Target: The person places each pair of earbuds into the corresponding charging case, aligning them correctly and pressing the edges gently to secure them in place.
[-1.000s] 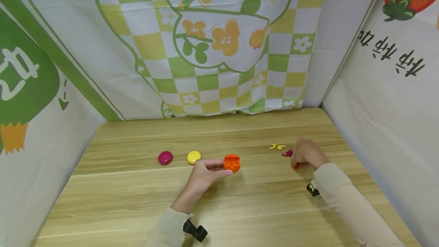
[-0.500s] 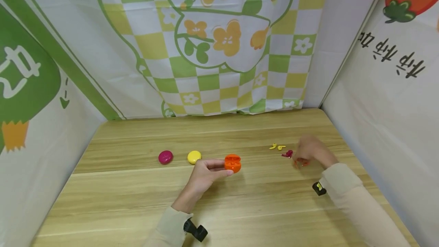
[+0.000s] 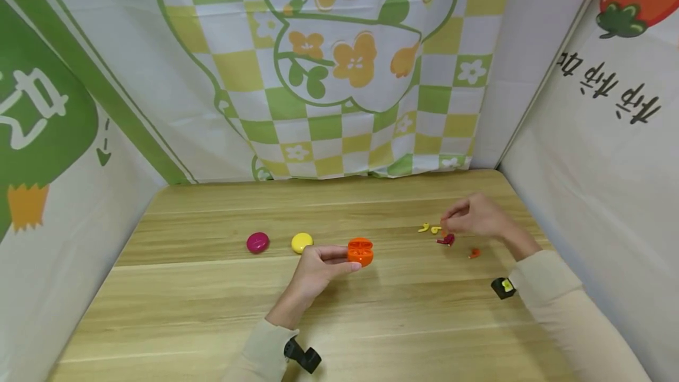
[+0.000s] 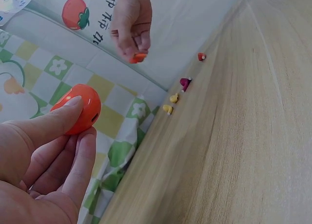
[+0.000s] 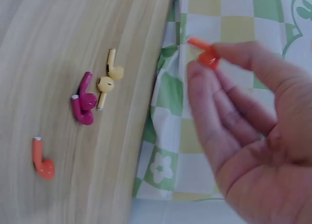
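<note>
Glossy orange earbud [image 5: 207, 55] between fingers [image 5: 229, 53]

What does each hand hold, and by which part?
Left hand grips the orange case by its side; right hand pinches an orange earbud by its head.

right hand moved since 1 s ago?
Yes. The right hand has lifted off the table and shifted back toward the yellow earbuds, pinching one orange earbud.
</note>
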Action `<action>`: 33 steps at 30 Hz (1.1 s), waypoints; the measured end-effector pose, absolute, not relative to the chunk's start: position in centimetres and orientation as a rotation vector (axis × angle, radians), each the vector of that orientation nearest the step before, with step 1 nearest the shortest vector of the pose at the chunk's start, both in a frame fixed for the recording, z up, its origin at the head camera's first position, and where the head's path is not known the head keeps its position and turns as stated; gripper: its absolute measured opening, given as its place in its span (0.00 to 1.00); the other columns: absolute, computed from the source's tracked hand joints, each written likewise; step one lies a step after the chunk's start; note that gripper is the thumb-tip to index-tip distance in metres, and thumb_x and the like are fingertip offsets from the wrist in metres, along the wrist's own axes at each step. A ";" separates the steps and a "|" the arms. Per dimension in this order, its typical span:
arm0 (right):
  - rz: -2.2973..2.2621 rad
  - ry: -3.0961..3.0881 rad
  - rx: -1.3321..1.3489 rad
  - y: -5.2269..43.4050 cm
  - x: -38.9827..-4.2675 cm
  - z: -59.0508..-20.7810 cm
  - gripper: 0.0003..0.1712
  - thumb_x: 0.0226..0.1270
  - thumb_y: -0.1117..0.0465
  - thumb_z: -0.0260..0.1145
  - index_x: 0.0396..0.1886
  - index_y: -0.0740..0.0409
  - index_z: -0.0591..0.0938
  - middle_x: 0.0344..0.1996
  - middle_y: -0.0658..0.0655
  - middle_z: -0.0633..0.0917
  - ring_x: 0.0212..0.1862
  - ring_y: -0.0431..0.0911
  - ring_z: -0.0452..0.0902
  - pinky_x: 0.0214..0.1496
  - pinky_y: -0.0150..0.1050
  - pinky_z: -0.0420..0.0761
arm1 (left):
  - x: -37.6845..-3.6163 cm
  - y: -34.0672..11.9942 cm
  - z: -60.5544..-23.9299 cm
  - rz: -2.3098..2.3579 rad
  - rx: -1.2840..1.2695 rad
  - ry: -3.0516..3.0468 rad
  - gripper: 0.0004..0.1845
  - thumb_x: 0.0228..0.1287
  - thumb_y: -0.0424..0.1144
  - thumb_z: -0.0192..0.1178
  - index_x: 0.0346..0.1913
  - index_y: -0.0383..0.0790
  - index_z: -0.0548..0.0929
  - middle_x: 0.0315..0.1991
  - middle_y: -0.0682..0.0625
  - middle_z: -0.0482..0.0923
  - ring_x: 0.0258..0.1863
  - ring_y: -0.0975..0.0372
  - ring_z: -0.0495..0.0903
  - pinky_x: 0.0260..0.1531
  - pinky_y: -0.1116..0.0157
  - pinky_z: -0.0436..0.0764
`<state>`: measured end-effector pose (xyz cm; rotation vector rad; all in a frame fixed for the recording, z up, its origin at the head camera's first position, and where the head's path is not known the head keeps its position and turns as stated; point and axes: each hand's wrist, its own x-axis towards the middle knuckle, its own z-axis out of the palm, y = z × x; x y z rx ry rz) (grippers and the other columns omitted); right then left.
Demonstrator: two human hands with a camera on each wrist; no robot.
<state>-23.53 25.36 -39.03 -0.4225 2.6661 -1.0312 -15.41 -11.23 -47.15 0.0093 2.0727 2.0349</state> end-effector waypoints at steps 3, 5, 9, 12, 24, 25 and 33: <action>-1.102 2.629 -0.462 25.0 -23.6 -38.6 0.15 0.69 0.55 0.76 0.47 0.61 0.92 0.43 0.59 0.94 0.41 0.39 0.87 0.44 0.36 0.86 | -15.3 -11.3 -47.0 2.038 0.007 2.076 0.20 0.59 0.35 0.79 0.53 0.32 0.90 0.51 0.39 0.91 0.46 0.59 0.91 0.47 0.69 0.88; -1.130 2.612 -0.477 24.8 -23.6 -38.4 0.15 0.69 0.53 0.76 0.48 0.59 0.92 0.43 0.57 0.94 0.42 0.40 0.89 0.46 0.36 0.87 | -15.3 -11.3 -47.0 2.036 0.008 2.078 0.19 0.59 0.35 0.79 0.53 0.33 0.90 0.51 0.39 0.91 0.46 0.60 0.91 0.46 0.69 0.88; -1.159 2.575 -0.524 24.2 -23.8 -38.0 0.16 0.70 0.52 0.76 0.49 0.57 0.91 0.43 0.56 0.94 0.45 0.46 0.91 0.47 0.35 0.86 | -15.3 -11.3 -47.0 2.037 0.014 2.075 0.19 0.60 0.35 0.79 0.53 0.33 0.90 0.51 0.40 0.91 0.46 0.60 0.91 0.46 0.69 0.88; -1.172 2.551 -0.559 23.7 -23.9 -37.6 0.16 0.69 0.52 0.76 0.49 0.57 0.91 0.42 0.56 0.94 0.43 0.45 0.91 0.44 0.34 0.86 | -15.3 -11.3 -47.0 2.042 0.023 2.068 0.19 0.60 0.35 0.79 0.53 0.32 0.90 0.51 0.39 0.91 0.46 0.60 0.91 0.46 0.69 0.88; -1.226 2.464 -0.761 20.8 -24.3 -36.6 0.10 0.69 0.59 0.76 0.47 0.57 0.92 0.40 0.60 0.94 0.35 0.39 0.89 0.31 0.34 0.83 | -15.3 -11.4 -47.0 2.061 0.055 2.043 0.19 0.60 0.34 0.78 0.53 0.31 0.90 0.51 0.39 0.91 0.47 0.60 0.91 0.46 0.69 0.88; -1.228 2.459 -0.780 20.5 -24.3 -36.6 0.10 0.69 0.59 0.76 0.46 0.57 0.92 0.40 0.61 0.94 0.35 0.40 0.89 0.30 0.34 0.83 | -15.3 -11.4 -47.0 2.062 0.057 2.042 0.19 0.60 0.34 0.78 0.54 0.31 0.90 0.51 0.39 0.91 0.47 0.60 0.91 0.47 0.69 0.88; -1.201 2.424 -0.917 17.7 -24.2 -36.0 0.06 0.71 0.60 0.75 0.43 0.55 0.92 0.38 0.56 0.94 0.37 0.41 0.90 0.31 0.33 0.82 | -15.3 -11.3 -47.0 2.065 0.051 2.055 0.19 0.60 0.35 0.79 0.53 0.32 0.90 0.50 0.40 0.91 0.48 0.60 0.91 0.48 0.69 0.88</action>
